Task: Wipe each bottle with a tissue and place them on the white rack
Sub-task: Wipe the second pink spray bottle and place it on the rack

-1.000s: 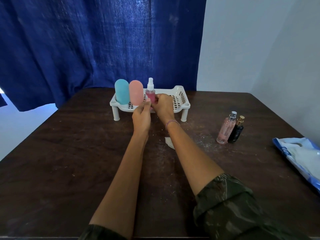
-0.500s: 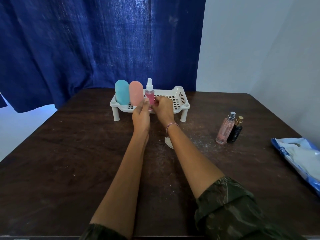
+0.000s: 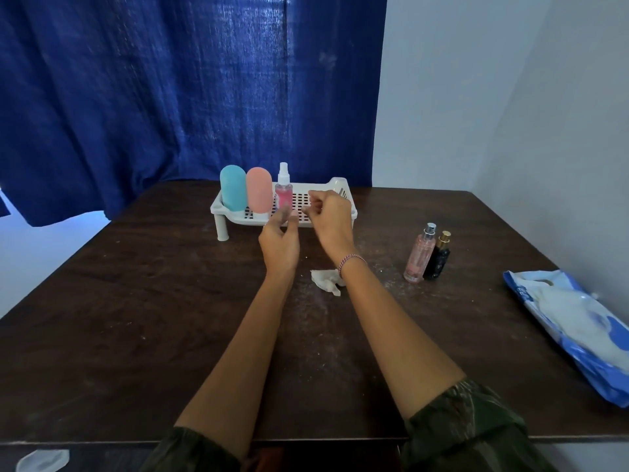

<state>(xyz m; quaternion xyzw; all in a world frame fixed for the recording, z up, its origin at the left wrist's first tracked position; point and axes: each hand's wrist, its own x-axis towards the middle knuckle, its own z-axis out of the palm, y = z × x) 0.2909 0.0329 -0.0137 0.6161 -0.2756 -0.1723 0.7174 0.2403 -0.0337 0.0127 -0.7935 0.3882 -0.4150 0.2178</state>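
The white rack [image 3: 335,189] stands at the table's far middle. On it, from the left, stand a blue bottle [image 3: 232,188], a pink bottle [image 3: 259,190] and a small pink spray bottle [image 3: 283,190]. My left hand [image 3: 279,240] hovers just in front of the spray bottle, fingers loose and empty. To its right, over the rack's front edge, my right hand [image 3: 331,216] has loosely curled fingers holding nothing. A crumpled tissue [image 3: 325,280] lies on the table under my right wrist. A clear pink perfume bottle [image 3: 419,254] and a black one [image 3: 439,256] stand at the right.
A blue and white tissue pack [image 3: 578,330] lies at the table's right edge. The dark wooden table [image 3: 136,318] carries scattered white specks near its middle. A blue curtain [image 3: 170,80] hangs behind, and a pale wall closes the right side.
Both hands have let go of the pink spray bottle, which now stands alone on the rack. The hands have drawn back toward me and apart.
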